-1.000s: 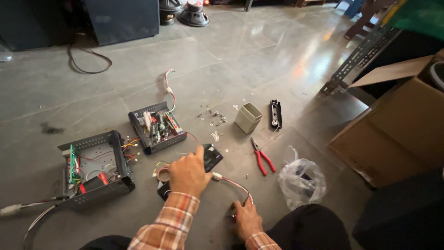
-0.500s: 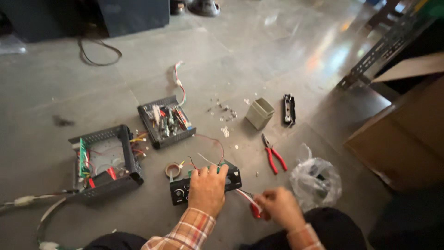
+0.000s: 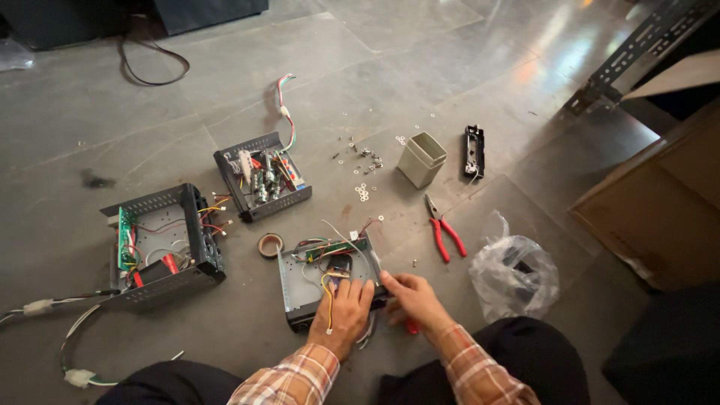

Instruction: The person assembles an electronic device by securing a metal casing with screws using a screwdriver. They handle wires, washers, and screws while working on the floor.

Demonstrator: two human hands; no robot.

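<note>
Now the left hand [image 3: 341, 311] lies flat, fingers open, on the small metal box [image 3: 324, 279]. The right hand [image 3: 412, 298] pinches the box's side; its red tool [image 3: 411, 327] lies just under it. Holding the box still should help.

Open grey metal chassis [image 3: 324, 279], wires and green board inside, flat on floor

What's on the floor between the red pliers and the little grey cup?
In the head view, nothing: the floor between the red pliers and the grey cup is bare. The small washers lie left of the cup, outside that stretch.

Repair workshop: opened metal chassis [image 3: 161, 244], pliers [image 3: 444, 234]
</note>
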